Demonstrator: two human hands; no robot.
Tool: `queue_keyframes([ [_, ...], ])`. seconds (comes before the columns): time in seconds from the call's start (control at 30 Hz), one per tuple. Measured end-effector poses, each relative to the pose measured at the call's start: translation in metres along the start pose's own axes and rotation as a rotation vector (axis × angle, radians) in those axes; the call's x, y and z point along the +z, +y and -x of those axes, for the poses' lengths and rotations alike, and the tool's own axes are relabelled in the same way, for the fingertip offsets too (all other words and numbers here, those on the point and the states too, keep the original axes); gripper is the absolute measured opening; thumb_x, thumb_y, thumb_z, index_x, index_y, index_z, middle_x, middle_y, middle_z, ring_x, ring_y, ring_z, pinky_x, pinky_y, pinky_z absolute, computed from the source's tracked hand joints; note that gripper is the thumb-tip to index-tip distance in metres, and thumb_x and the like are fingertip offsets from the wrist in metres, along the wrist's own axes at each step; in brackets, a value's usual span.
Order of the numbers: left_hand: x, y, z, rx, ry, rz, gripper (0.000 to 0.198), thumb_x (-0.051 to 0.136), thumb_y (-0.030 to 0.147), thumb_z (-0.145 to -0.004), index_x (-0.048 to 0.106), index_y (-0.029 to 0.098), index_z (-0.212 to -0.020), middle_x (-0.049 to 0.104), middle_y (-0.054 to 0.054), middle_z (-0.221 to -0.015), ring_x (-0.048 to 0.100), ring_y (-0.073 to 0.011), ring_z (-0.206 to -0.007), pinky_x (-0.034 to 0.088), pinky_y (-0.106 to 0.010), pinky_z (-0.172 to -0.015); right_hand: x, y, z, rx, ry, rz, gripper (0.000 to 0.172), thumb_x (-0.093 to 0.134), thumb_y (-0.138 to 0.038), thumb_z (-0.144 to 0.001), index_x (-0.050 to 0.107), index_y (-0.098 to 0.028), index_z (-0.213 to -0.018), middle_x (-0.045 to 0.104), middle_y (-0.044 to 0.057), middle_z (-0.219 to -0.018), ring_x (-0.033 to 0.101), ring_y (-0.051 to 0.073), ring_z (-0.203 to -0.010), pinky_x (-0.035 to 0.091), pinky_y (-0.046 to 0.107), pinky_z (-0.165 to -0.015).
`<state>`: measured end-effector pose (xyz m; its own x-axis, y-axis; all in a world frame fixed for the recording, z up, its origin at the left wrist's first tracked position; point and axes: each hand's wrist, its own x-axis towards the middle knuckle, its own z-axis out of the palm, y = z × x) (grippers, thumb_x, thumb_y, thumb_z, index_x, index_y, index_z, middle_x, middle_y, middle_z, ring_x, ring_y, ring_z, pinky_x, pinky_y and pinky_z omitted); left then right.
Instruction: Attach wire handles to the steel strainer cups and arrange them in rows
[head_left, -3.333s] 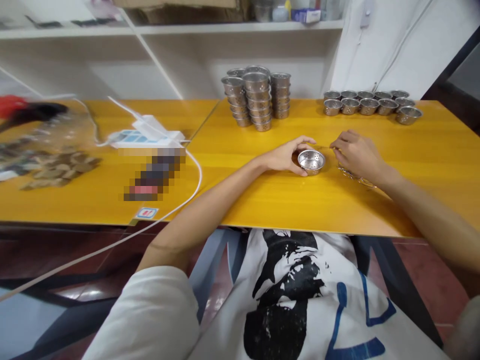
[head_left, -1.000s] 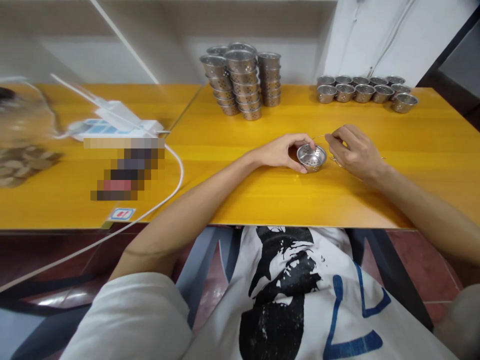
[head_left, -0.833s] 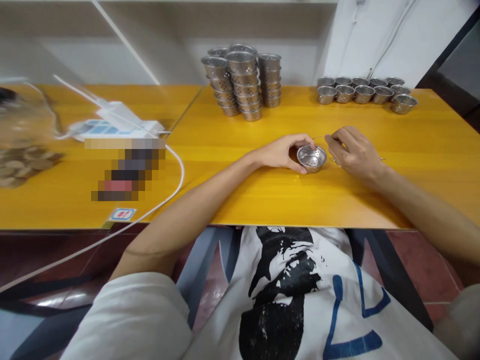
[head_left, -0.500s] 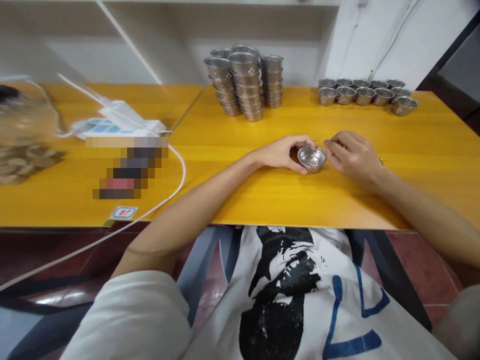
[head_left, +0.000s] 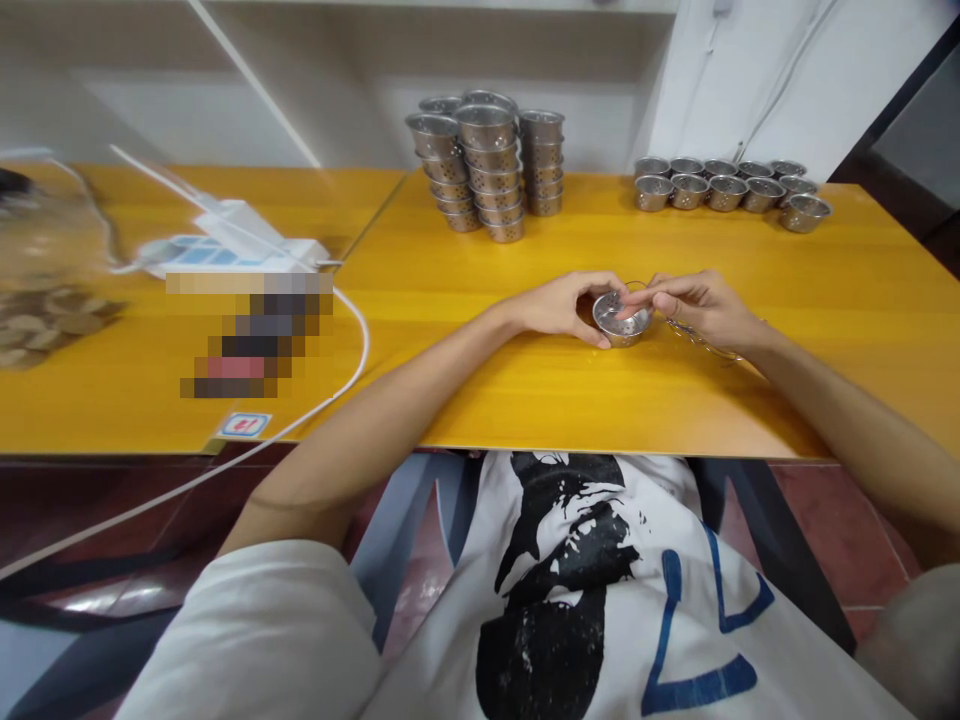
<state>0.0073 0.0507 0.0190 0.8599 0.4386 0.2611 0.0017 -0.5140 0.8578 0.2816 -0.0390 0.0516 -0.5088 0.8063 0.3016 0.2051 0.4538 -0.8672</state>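
A small steel strainer cup [head_left: 624, 336] with holes in its side stands upright on the table. My left hand [head_left: 574, 302] curves around its left side, thumb at the front and fingers at the back, gripping it. My right hand [head_left: 697, 305] is over the right rim with fingers stretched out, one fingertip reaching into the cup and the thumb apart. Thin metal wire or chain [head_left: 705, 343] lies beneath the right hand and wrist. A fine wire loop [head_left: 636, 284] shows behind the rim; what it joins is hidden.
Tall stacks of similar cups [head_left: 487, 165] stand at the back, with rows of single cups [head_left: 726, 192] to their right. Leftward are a white power strip [head_left: 232, 250], a looping white cable [head_left: 366, 340] and brownish round pieces [head_left: 52, 320]. The table edge [head_left: 622, 455] runs before me.
My right hand has gone from pinching beside the rim to stretching its fingers over and into the cup. More wire shows under it. My left hand keeps its hold.
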Motion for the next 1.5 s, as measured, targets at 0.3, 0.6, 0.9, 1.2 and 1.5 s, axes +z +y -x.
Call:
queue_keyframes([
  [0.3, 0.0, 0.005, 0.0, -0.042, -0.002, -0.001, 0.075, 0.114, 0.055, -0.063, 0.08, 0.018, -0.119, 0.083, -0.008, -0.113, 0.075, -0.0256, -0.105, 0.057, -0.039, -0.098, 0.002, 0.014, -0.003, -0.032, -0.016, 0.171, 0.044, 0.097, -0.071, -0.09, 0.097, -0.032, -0.109, 0.087, 0.007, -0.102, 0.075, 0.024, -0.095, 0.059, 0.041, -0.092],
  [0.6, 0.001, 0.005, -0.001, -0.053, 0.002, 0.007, 0.075, 0.115, 0.054, -0.061, 0.08, 0.018, -0.117, 0.082, -0.008, -0.115, 0.074, -0.0258, -0.107, 0.056, -0.04, -0.102, 0.0, 0.024, -0.002, -0.182, 0.022, 0.374, 0.044, 0.084, -0.074, -0.101, 0.097, -0.032, -0.106, 0.083, 0.011, -0.108, 0.075, 0.029, -0.108, 0.061, 0.047, -0.101],
  [0.9, 0.008, 0.015, -0.002, -0.081, 0.025, -0.011, 0.074, 0.114, 0.054, -0.056, 0.073, 0.019, -0.107, 0.074, -0.002, -0.102, 0.067, -0.0213, -0.095, 0.052, -0.035, -0.091, 0.005, 0.02, -0.004, -0.254, 0.014, 0.427, 0.044, 0.084, -0.07, -0.103, 0.091, -0.027, -0.099, 0.087, 0.011, -0.104, 0.08, 0.026, -0.095, 0.063, 0.044, -0.094],
  [1.2, 0.012, 0.02, -0.002, -0.092, -0.025, 0.088, 0.061, 0.109, 0.038, -0.061, 0.07, 0.02, -0.105, 0.075, -0.001, -0.1, 0.068, -0.0193, -0.092, 0.053, -0.034, -0.087, 0.01, 0.01, -0.003, -0.213, 0.04, 0.377, 0.048, 0.09, -0.074, -0.095, 0.089, -0.027, -0.09, 0.088, 0.01, -0.097, 0.08, 0.026, -0.086, 0.062, 0.043, -0.086],
  [1.5, 0.015, 0.021, -0.001, -0.11, -0.006, 0.056, 0.055, 0.099, 0.031, -0.062, 0.066, 0.022, -0.105, 0.069, 0.002, -0.096, 0.063, -0.0179, -0.087, 0.052, -0.034, -0.082, 0.021, 0.01, -0.006, -0.151, 0.114, 0.355, 0.049, 0.092, -0.072, -0.093, 0.085, -0.025, -0.083, 0.084, 0.007, -0.086, 0.072, 0.021, -0.073, 0.056, 0.037, -0.072],
])
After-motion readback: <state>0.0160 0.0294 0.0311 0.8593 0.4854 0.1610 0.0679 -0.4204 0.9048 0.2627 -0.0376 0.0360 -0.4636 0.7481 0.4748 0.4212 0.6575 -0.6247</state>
